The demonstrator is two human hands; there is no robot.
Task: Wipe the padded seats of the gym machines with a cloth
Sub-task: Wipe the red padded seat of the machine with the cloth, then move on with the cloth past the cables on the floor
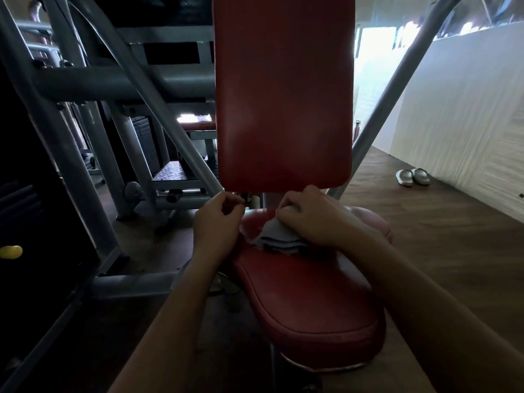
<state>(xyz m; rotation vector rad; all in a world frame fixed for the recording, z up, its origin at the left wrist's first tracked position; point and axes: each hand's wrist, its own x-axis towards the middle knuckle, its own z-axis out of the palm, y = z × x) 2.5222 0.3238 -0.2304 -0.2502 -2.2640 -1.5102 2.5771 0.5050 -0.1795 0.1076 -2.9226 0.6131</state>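
Note:
A red padded seat [309,296] fills the middle of the view, with a tall red backrest [283,95] rising behind it. My right hand [312,215] grips a bunched grey cloth [279,239] and presses it on the rear of the seat, just below the backrest. My left hand [218,219] hovers at the seat's rear left edge with its fingers curled and thumb meeting fingertips; I cannot make out anything between them. The cloth's far end is hidden under my right hand.
Grey steel frame tubes [170,114] cross on the left, with a checker-plate step [173,173] behind. A yellow knob [11,252] shows at far left. Wooden floor [442,228] spreads right, with a pair of sandals [412,177] near a white wall [467,109].

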